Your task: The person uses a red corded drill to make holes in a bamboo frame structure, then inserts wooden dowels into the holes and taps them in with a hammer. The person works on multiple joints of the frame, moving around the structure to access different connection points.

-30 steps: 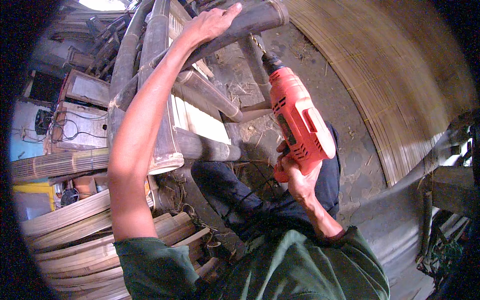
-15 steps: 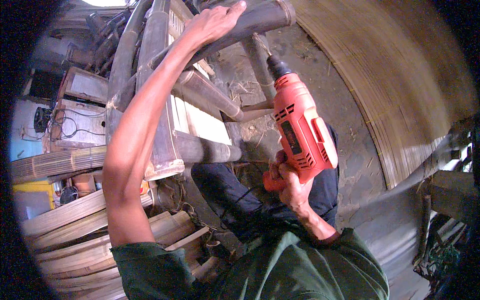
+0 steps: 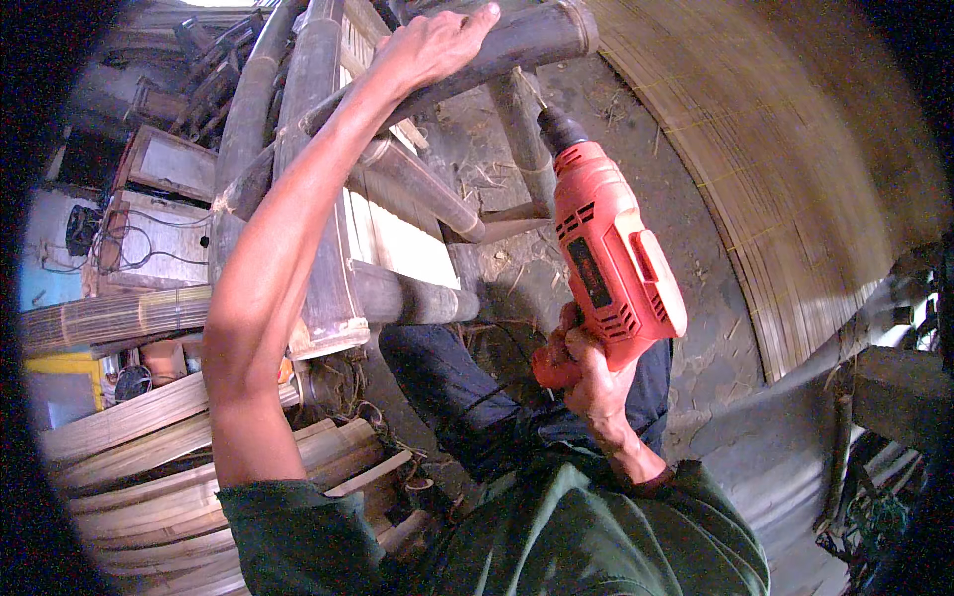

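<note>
The red drill (image 3: 618,253) is by the legs (image 3: 437,372), its nose toward a dark bamboo pole (image 3: 542,38). The right grip (image 3: 594,372) holds the drill tight. The left grip (image 3: 432,50) lies on the pole; I can't tell how closed it is. Bamboo strips (image 3: 139,531) are piled at the left.

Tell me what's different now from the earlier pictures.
The red drill and the right hand sit slightly lower in view, the drill also further right. The left hand and the end of the dark bamboo pole shifted slightly right; some may be camera movement. Nothing was visibly grasped or released: right hand still holds the drill, left still on the pole.
</note>
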A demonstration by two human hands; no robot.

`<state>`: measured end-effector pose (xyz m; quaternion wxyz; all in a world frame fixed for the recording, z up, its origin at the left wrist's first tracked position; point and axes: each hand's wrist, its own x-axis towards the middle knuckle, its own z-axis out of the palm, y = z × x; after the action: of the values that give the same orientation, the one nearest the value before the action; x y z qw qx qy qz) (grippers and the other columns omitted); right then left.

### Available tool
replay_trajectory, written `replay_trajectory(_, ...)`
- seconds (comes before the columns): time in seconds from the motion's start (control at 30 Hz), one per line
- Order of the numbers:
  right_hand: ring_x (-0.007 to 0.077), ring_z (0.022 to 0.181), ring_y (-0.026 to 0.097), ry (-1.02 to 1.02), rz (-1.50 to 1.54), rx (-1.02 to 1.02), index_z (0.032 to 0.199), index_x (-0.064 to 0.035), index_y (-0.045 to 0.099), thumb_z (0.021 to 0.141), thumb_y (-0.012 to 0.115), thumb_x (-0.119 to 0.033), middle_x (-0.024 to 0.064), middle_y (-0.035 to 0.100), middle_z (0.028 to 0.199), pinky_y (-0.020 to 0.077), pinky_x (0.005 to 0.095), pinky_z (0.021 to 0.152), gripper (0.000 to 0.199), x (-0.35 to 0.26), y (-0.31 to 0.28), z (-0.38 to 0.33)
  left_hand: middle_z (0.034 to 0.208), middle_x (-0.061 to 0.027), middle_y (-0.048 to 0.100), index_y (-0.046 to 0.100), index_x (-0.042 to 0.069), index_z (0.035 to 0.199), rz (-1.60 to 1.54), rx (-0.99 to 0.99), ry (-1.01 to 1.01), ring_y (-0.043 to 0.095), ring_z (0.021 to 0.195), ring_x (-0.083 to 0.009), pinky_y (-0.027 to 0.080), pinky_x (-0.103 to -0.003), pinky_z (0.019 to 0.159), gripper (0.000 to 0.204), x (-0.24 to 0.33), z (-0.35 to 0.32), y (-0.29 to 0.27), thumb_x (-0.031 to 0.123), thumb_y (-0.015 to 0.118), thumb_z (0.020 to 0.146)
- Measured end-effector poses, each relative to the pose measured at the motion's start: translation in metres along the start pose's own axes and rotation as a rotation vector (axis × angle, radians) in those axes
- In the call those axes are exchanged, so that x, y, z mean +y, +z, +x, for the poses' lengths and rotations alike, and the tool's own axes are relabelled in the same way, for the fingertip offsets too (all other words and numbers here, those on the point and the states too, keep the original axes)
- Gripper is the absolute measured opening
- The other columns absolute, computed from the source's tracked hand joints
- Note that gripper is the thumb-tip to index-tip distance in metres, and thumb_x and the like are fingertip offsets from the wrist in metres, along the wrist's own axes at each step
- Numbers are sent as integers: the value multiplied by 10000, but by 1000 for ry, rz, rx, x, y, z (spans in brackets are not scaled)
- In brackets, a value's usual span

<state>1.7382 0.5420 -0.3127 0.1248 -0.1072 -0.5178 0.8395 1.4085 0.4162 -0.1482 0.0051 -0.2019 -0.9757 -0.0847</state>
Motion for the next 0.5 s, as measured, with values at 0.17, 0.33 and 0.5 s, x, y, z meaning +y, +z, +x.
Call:
replay_trajectory(0.17,149,590,524,-6,48,-23,1250,-13,406,724,516,16,118,565,939,450,272,521,538,-12,11,2,967,-195,654,654,78,1043,12,32,-12,595,986,-391,401,-474,904,796,-3,-2,5,697,181,880)
replay_trajectory(0.33,148,597,523,-30,3,-7,1232,-13,426,745,526,3,99,555,906,444,279,518,497,-5,15,-1,1006,-202,649,648,97,1077,17,-45,-50,589,1020,-391,388,-495,921,802,11,-7,-3,710,175,869)
replay_trajectory(0.5,153,590,513,37,95,36,1203,-10,433,749,565,-40,92,543,872,443,287,516,474,-14,15,-4,1039,-199,643,649,110,1089,47,36,-48,584,1046,-388,384,-501,929,813,10,-9,1,725,171,857)
